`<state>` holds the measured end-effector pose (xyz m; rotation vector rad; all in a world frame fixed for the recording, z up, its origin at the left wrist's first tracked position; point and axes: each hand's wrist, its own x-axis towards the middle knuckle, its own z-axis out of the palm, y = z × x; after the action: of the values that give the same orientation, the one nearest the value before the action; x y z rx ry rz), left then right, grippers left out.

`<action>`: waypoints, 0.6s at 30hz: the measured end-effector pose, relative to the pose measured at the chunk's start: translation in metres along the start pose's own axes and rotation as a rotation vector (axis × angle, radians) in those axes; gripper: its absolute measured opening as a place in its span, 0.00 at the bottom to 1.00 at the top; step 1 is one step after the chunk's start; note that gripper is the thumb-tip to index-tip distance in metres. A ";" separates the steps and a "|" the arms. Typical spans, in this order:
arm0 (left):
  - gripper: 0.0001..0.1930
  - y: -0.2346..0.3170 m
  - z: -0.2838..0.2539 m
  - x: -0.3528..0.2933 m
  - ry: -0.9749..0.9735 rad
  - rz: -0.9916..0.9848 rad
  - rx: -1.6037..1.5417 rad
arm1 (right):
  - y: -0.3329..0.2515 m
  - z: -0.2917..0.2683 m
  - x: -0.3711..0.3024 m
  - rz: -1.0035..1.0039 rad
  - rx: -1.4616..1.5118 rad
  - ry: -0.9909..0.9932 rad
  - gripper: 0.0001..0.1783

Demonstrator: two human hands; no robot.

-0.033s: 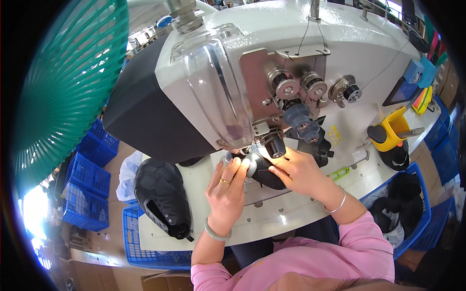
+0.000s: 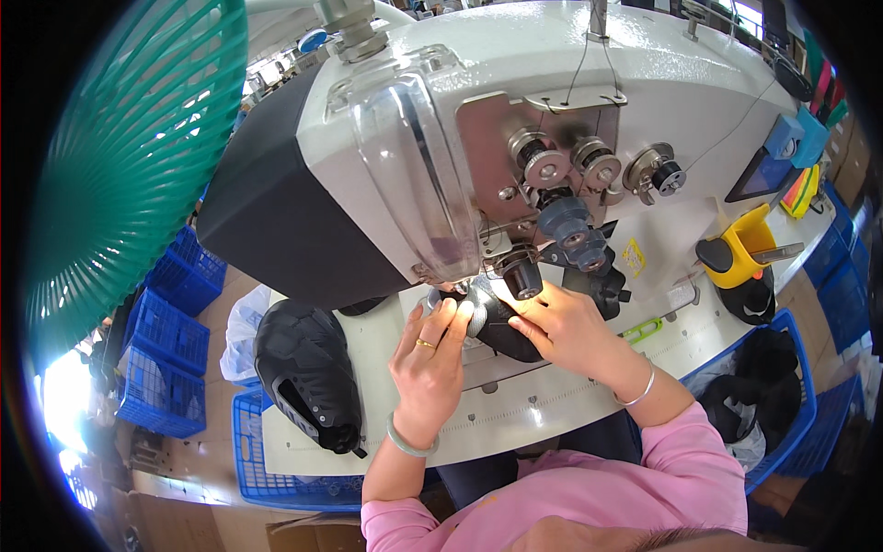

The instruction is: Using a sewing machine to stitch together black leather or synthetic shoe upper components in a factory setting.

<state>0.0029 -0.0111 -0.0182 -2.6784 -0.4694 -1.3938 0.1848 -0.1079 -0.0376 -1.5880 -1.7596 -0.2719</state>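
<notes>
A large white sewing machine (image 2: pixel 405 138) stands in front of me, and a black shoe upper with a light grey patch (image 2: pixel 510 339) lies under its needle area. My left hand (image 2: pixel 430 354) presses its fingertips, held together, on the left edge of the upper beside the grey part. My right hand (image 2: pixel 566 327) grips the upper's right side, thumb toward me and fingers partly hidden behind a dark knob (image 2: pixel 522 279). The needle's contact with the piece is hidden. Further left on the white table (image 2: pixel 515 405) rests a stack of black shoe uppers (image 2: pixel 308 373).
A green fan guard (image 2: pixel 138 156) fills the upper left. To the right are a green-handled tool (image 2: pixel 642 330), a yellow holder (image 2: pixel 741 244) and a blue basket (image 2: pixel 798 414) with black pieces. Another blue basket (image 2: pixel 253 460) sits under the table's left edge; blue crates (image 2: pixel 166 391) stand beyond.
</notes>
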 end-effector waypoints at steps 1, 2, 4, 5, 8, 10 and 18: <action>0.16 -0.001 0.000 0.000 0.003 -0.001 0.001 | -0.004 0.001 -0.001 0.025 -0.015 0.006 0.23; 0.16 -0.002 0.000 0.000 -0.004 0.006 -0.007 | -0.006 0.002 -0.002 0.022 -0.016 0.005 0.23; 0.17 -0.004 -0.001 0.000 -0.008 0.014 -0.013 | -0.012 0.002 -0.001 0.065 -0.033 0.001 0.23; 0.17 -0.004 -0.001 0.000 -0.013 0.019 -0.014 | -0.014 0.003 -0.001 0.062 -0.034 0.001 0.23; 0.17 -0.008 0.000 -0.001 -0.023 0.029 -0.028 | -0.017 0.006 -0.003 0.085 -0.042 0.000 0.22; 0.18 -0.009 0.000 0.000 -0.027 0.033 -0.033 | -0.018 0.006 -0.003 0.088 -0.042 0.009 0.22; 0.16 -0.010 0.001 0.000 0.019 0.089 -0.008 | -0.004 0.001 0.000 0.086 0.035 -0.028 0.21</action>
<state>0.0003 -0.0011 -0.0199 -2.6545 -0.3387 -1.3979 0.1805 -0.1083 -0.0369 -1.6450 -1.7028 -0.1782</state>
